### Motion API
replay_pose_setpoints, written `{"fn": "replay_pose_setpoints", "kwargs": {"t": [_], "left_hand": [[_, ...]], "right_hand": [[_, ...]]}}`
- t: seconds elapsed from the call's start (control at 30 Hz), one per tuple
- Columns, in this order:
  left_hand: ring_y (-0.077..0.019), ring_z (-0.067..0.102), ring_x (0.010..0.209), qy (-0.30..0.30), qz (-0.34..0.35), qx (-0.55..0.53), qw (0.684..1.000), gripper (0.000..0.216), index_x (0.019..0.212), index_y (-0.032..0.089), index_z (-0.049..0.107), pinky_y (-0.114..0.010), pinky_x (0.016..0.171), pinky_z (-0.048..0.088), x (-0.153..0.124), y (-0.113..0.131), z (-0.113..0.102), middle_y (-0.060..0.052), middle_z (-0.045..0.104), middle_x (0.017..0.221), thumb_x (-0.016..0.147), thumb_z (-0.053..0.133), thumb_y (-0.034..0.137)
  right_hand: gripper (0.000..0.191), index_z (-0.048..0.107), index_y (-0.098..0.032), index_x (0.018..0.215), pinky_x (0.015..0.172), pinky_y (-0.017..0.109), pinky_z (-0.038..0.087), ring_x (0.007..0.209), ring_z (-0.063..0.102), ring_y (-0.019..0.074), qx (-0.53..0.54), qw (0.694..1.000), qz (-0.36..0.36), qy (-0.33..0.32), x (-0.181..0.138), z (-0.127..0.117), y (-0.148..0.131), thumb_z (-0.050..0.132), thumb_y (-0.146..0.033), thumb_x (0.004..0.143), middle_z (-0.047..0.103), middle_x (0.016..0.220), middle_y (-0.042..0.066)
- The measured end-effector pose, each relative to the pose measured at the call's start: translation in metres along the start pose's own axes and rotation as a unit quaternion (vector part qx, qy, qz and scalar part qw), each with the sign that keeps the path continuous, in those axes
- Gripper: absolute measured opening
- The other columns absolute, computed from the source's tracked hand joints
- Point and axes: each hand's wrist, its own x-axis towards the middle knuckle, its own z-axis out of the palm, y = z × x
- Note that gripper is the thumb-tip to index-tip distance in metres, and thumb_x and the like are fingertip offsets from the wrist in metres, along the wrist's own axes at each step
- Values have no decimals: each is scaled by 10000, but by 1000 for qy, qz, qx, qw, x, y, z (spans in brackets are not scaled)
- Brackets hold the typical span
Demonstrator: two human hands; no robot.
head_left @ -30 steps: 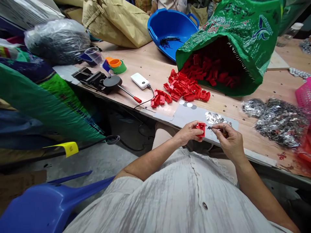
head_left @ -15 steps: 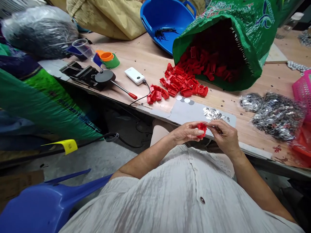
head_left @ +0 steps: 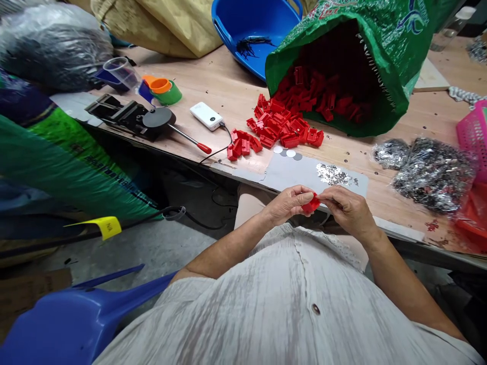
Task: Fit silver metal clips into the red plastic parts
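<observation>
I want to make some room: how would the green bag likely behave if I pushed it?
The green bag looks creased, so it would probably fold, not stay rigid. Red parts lie loose at its open mouth, so some might slide out.

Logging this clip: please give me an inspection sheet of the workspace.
Surface: wooden table, gray sheet at its near edge.
Job's things: held red part; heap of red pieces at the open green bag; silvery pieces on the sheet.
Clutter: white power bank, black lever device, blue basin.
Grips: left grip holds the red part; right grip beside it, contents hidden.
Cables: black cable from the power bank to the table edge.
Surroundings: blue plastic chair, left.
</observation>
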Motion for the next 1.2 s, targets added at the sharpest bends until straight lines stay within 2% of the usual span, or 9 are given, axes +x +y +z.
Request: {"fn": "replay_pose_setpoints", "kwargs": {"t": [0.47,0.77,1.2], "left_hand": [[-105,594,683,13,-5,7,1000,527,907,126,647,-264,663,455,0,0,4,-21,644,808,624,854,520],[-107,598,685,10,-1,18,1000,485,905,127,658,-267,674,445,0,1,4,-19,654,786,646,848,490],[-96,584,673,7,-7,9,1000,528,863,128,660,-257,665,466,2,1,5,-16,638,778,607,853,547]], "right_hand": [[167,669,-260,1014,754,359,573,859,678,197,-23,999,-18,20,-2,-3,-3,542,-177,943,702,896,55],[190,609,-250,1070,751,364,557,852,660,194,-21,999,-24,-27,-3,-6,-5,523,-136,945,689,925,59],[161,595,-242,1058,783,355,533,883,639,198,-11,999,-6,-43,3,-3,-2,513,-147,957,672,952,61]]}}
